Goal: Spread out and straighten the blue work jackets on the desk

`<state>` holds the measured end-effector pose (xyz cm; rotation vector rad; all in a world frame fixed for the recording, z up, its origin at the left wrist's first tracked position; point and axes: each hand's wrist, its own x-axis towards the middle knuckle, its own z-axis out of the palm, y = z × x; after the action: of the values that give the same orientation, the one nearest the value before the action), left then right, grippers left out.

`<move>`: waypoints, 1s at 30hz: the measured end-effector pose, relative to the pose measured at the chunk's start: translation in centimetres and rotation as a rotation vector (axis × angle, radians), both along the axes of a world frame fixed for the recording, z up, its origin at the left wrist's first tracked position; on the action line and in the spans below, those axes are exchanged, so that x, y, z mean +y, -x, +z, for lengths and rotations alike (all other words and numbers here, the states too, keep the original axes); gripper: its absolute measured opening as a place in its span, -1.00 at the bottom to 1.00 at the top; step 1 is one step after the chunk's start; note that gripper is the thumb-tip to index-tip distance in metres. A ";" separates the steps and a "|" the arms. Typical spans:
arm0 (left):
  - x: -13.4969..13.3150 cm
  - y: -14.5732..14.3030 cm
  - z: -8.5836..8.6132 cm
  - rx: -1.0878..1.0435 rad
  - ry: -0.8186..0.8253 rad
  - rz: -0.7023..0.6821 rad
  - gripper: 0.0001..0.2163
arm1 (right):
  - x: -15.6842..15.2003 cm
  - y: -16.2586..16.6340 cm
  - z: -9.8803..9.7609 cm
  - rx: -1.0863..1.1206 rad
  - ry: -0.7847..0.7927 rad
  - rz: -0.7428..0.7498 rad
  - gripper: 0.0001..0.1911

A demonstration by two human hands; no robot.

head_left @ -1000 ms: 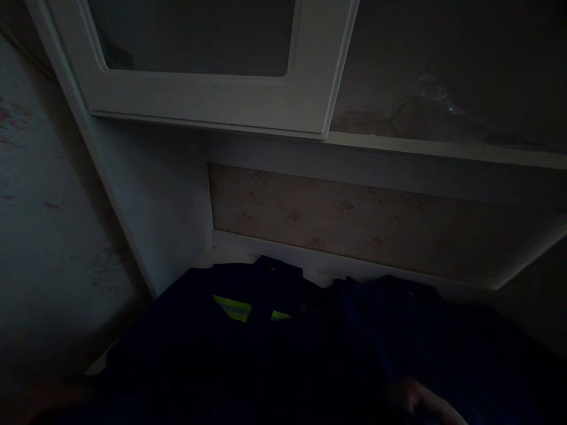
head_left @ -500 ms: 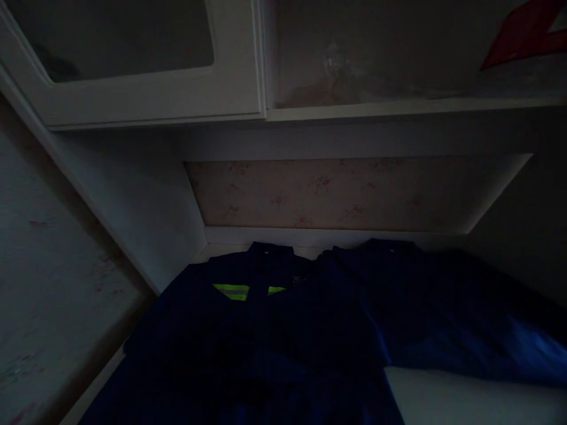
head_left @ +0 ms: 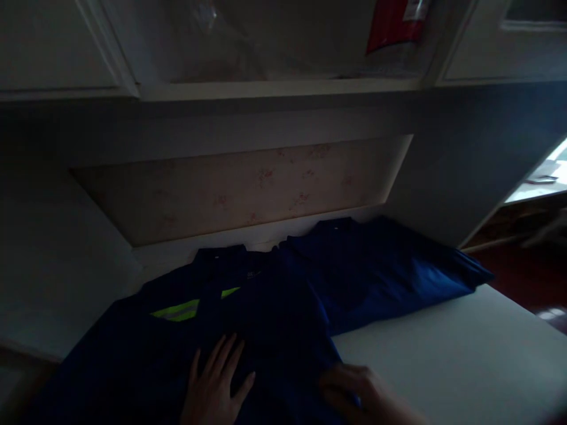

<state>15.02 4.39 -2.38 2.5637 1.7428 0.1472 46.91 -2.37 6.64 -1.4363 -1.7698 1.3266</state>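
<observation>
A dark blue work jacket (head_left: 248, 313) with a yellow-green reflective stripe lies spread on a white surface (head_left: 443, 348) in dim light. My left hand (head_left: 215, 386) rests flat on the jacket's front, fingers spread. My right hand (head_left: 361, 389) sits at the jacket's right edge, fingers curled over the fabric where it meets the white surface; whether it grips the cloth I cannot tell. A second blue garment (head_left: 381, 265) lies folded behind and to the right, touching the first.
A recessed back panel (head_left: 239, 189) with a faint floral pattern runs behind the garments. White cabinets (head_left: 274, 88) hang overhead, with a red packet (head_left: 392, 20) on the upper shelf. Dark floor (head_left: 527, 277) shows at the right.
The view has swung to the right and down. Both my hands have come into view and now lie on the jacket; half a second ago neither was visible.
</observation>
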 end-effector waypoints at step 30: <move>0.7 -18.9 5.5 -1.114 0.975 -0.516 -0.52 | 9.0 -10.4 10.7 -0.046 -0.805 -0.763 -0.71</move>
<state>33.97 5.04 3.12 1.5406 0.4895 0.4436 57.29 6.59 17.31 -1.4022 -1.2946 0.1486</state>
